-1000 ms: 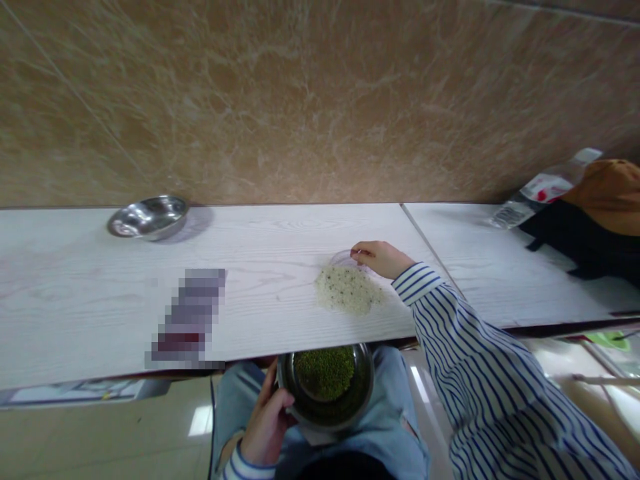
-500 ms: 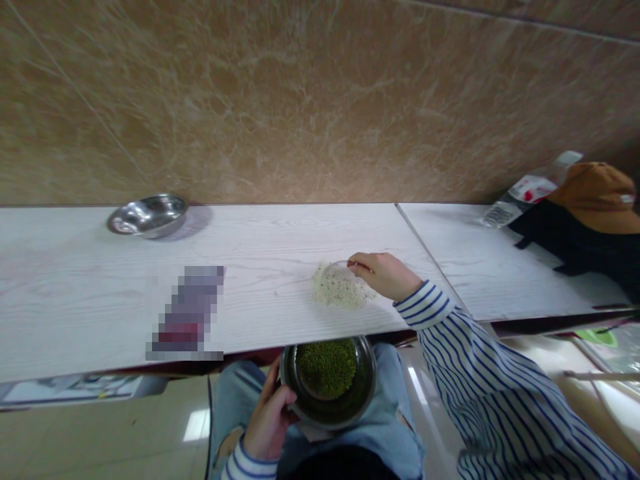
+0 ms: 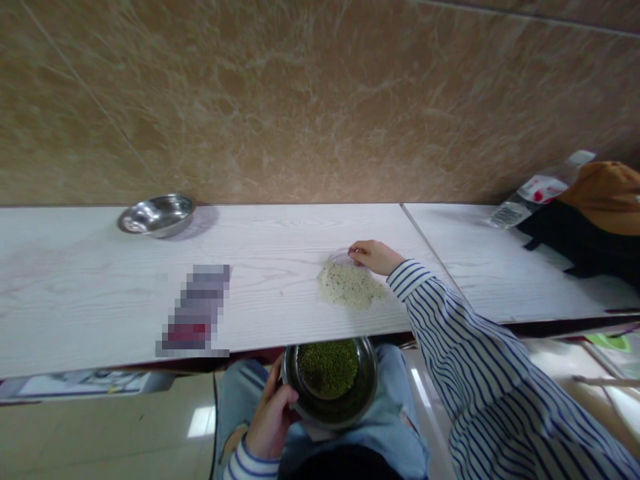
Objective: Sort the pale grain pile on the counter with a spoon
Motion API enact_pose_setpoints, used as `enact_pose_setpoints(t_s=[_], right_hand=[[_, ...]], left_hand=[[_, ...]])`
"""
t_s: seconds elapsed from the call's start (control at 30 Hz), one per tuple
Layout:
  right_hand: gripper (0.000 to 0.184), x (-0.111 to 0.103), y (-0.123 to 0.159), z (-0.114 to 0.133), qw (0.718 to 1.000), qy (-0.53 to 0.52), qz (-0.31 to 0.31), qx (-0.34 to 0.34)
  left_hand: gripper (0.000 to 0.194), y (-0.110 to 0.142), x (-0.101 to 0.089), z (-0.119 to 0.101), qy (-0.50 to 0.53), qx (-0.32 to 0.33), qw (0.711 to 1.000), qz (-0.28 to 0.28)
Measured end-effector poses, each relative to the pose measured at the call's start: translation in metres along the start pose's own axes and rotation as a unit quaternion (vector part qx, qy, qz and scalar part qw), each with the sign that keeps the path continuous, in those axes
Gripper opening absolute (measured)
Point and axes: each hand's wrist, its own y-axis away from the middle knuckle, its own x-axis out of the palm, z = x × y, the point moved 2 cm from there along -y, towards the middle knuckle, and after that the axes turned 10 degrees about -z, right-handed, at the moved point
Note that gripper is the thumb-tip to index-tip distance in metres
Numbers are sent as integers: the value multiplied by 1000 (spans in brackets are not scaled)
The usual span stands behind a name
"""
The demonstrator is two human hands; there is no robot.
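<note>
My left hand (image 3: 274,415) grips the rim of a steel bowl (image 3: 367,400) at my lap, just below the table edge. Small green beans (image 3: 327,368) that look like mung beans fill part of this bowl. Over the table, my right hand (image 3: 373,255) pinches a clear, thin, round-edged piece (image 3: 340,256); its exact kind is too faint to make out. Right below it, a spread heap of pale grains (image 3: 350,287), like rice, lies on the table with dark specks among them.
A second steel bowl (image 3: 157,216) stands by the wall at the left. Nearer the front edge is a blurred-out flat object (image 3: 195,310). On the right lie a plastic bottle (image 3: 533,193), an orange-brown cap (image 3: 607,193) and black cloth (image 3: 575,233). The white table (image 3: 260,247) meets a tiled wall.
My right hand has moved slightly away from me with the clear piece, uncovering more of the grain heap. My left hand keeps its hold on the bowl. The view has shifted a little.
</note>
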Motion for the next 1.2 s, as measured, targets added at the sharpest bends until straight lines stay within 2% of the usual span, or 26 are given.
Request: enact_pose_setpoints(t_s=[0.13,0.33,0.57,0.73,0.87,0.93,1.07,1.2], right_hand=[[20,3,4,13,999,-13,31,-33],[22,-1,17,31,997,10,38,-67],[24,0,39,53,993,80,10,-84],[28,4,55,70,980,162,-17,-116],[30,3,65,78,975,178,-32,-130],[30,1,67,77,976,176,-47,-123],[29,-4,68,67,976,187,-88,-66],[28,1,66,61,975,196,-96,-40]], left_hand=[[77,-1,-1,1,2,-5,1000,-2],[78,0,-1,2,1,1,1000,5],[80,6,0,3,-2,-6,1000,26],[83,9,0,7,7,0,999,32],[83,10,-2,10,2,0,1000,31],[83,10,-2,10,0,0,999,32],[82,13,-3,9,-3,1,999,39],[82,15,-3,7,-1,-1,999,39]])
